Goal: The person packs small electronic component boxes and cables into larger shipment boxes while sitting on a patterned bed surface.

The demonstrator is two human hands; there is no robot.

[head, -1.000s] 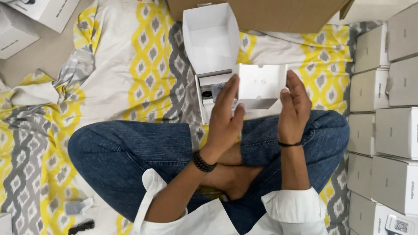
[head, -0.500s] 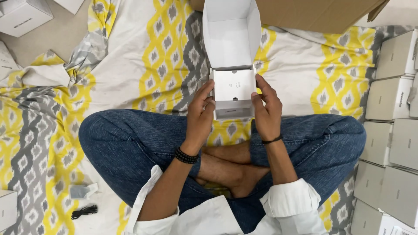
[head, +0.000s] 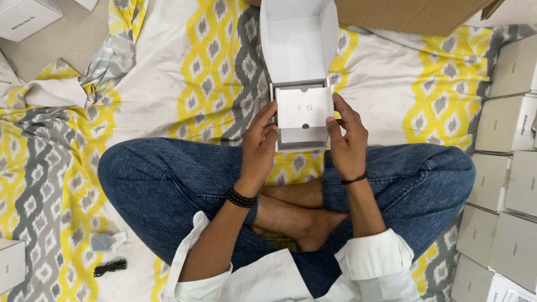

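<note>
Left hand (head: 259,146) and right hand (head: 345,140) clamp sides of open white box (head: 302,84) (lid up); white card insert (head: 305,108) inside, over patterned bedsheet (head: 184,72).

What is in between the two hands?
In the head view, a small open white box sits between the left hand and right hand, with a white card insert inside.

A patterned sheet (head: 168,72) in yellow, grey and white covers the floor, rumpled toward its left edge. Bare beige floor (head: 67,45) shows at the top left corner. A brown carton (head: 408,14) lies along the top edge. Pale boxes (head: 503,168) line the right edge. The light is soft and even.
</note>
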